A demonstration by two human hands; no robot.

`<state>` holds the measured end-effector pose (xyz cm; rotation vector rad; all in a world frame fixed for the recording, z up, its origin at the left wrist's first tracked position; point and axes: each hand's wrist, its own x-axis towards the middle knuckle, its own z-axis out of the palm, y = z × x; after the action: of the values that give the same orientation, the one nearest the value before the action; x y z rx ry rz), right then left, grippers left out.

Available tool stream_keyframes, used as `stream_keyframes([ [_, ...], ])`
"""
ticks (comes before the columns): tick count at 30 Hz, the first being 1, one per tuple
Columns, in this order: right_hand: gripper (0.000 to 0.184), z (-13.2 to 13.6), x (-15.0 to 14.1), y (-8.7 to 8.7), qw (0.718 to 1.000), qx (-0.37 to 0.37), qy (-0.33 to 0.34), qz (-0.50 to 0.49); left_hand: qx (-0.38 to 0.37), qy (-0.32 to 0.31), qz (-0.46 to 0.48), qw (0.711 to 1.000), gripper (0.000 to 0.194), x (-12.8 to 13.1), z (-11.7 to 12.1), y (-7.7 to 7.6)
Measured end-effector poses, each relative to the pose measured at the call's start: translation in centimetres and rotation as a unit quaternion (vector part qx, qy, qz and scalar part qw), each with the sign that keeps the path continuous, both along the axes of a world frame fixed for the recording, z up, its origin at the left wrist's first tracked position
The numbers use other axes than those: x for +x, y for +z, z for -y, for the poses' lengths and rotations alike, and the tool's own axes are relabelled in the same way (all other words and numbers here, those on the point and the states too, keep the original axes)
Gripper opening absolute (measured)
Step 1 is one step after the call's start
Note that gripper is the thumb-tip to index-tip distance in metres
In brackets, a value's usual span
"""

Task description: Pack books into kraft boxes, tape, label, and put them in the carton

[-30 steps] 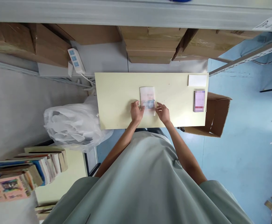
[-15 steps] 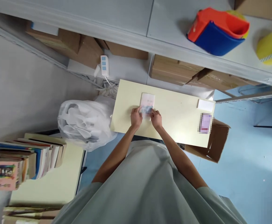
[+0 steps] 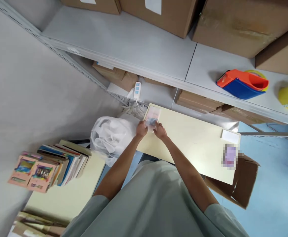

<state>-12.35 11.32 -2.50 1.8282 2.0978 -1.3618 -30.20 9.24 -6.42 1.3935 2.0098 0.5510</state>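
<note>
The packet [image 3: 153,113] is held at the far left corner of the table [image 3: 188,144], its print too blurred to be read. Its long axis is run front to back, roughly along the table's short left edge. Only the near end is gripped: the left side is clamped by the fingers of the left hand [image 3: 141,130], the right side by those of the right hand [image 3: 160,131]. Neither hand is nearer, since both are touching; most of the packet is left reaching forward beyond them, toward the far edge. Whether it is raised off the surface cannot be told.

The left hand is placed about over the left edge, beside which the plastic bag [image 3: 110,135] is set. The right hand is kept wholly over the table. Near the far right corner a white block [image 3: 230,136] is laid, with a purple item [image 3: 230,154], partly pixelated, just nearer along the right edge. Beyond that edge an open carton [image 3: 246,181] is seen below.
</note>
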Motion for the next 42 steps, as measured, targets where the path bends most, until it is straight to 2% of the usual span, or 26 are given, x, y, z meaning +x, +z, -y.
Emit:
stream_keyframes([
  [4, 0.061, 3.0, 2.8, 1.4, 0.997, 0.006, -0.022, -0.072, 0.003, -0.002, 0.023, 1.0, 0.041, 0.2, 4.1, 2.4],
  [8, 0.047, 7.1, 6.2, 2.5, 0.988, 0.016, -0.058, -0.146, 0.009, 0.014, 0.04, 0.999, 0.034, 0.7, 10.3, 5.4],
  [9, 0.044, 8.0, 6.9, 2.6, 0.985, 0.019, -0.063, -0.16, 0.012, 0.025, 0.046, 0.999, 0.033, 0.9, 12.0, 6.1],
  [12, 0.035, 10.2, 8.1, 2.8, 0.977, 0.024, -0.061, -0.202, 0.012, 0.108, 0.093, 0.99, 0.031, 1.3, 17.3, 7.9],
  [15, 0.031, 11.6, 7.6, 2.8, 0.969, 0.022, -0.031, -0.244, 0.019, 0.186, 0.105, 0.977, 0.03, 1.4, 22.6, 9.6],
  [19, 0.025, 12.8, 5.5, 2.8, 0.959, -0.012, 0.035, -0.28, 0.021, 0.28, 0.079, 0.957, 0.031, 1.1, 29.0, 12.4],
  [22, 0.022, 14.0, 3.9, 3.1, 0.955, -0.041, 0.077, -0.284, 0.032, 0.342, 0.06, 0.937, 0.035, 0.7, 32.8, 14.4],
  [25, 0.022, 15.5, 2.7, 3.8, 0.95, -0.044, 0.113, -0.288, 0.052, 0.384, 0.051, 0.921, 0.04, -0.2, 35.8, 15.7],
  [29, 0.022, 17.9, 1.5, 5.5, 0.948, -0.035, 0.15, -0.278, 0.076, 0.417, 0.058, 0.904, 0.039, -2.2, 38.7, 15.7],
  [34, 0.023, 22.0, -1.1, 7.5, 0.948, -0.02, 0.164, -0.272, 0.115, 0.426, 0.079, 0.894, 0.03, -6.2, 43.2, 14.1],
  [36, 0.024, 24.2, -2.6, 8.1, 0.949, -0.015, 0.164, -0.27, 0.125, 0.436, 0.081, 0.888, 0.025, -8.6, 46.1, 13.3],
  [39, 0.027, 28.1, -5.4, 8.9, 0.95, -0.007, 0.165, -0.263, 0.122, 0.461, 0.061, 0.877, 0.024, -12.9, 51.9, 12.2],
  [42, 0.028, 32.5, -8.2, 9.8, 0.951, -0.008, 0.178, -0.252, 0.062, 0.49, 0.003, 0.87, 0.032, -17.1, 58.4, 10.8],
])
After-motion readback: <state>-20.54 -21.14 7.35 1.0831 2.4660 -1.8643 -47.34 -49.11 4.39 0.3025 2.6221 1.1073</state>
